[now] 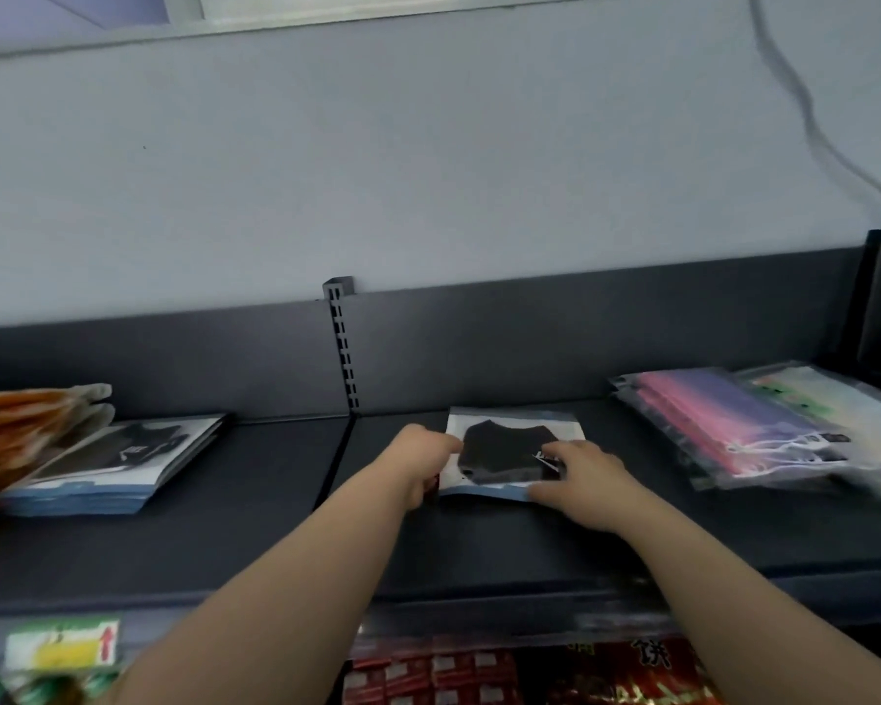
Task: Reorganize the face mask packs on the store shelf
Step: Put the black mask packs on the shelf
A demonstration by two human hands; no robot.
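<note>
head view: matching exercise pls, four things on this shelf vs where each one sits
Things
1. black mask pack
2. blue-edged stack
3. pink and purple packs
4. yellow price tag

Places
a. far right of the shelf
b. at the shelf's front edge, far left
c. just right of the slotted upright
d. left of the upright

Pairs: 1-c, 2-d, 3-a, 4-b

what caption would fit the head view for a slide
Left hand grips and right hand presses a black mask pack on the dark shelf, between a blue-edged stack and pink packs.
</note>
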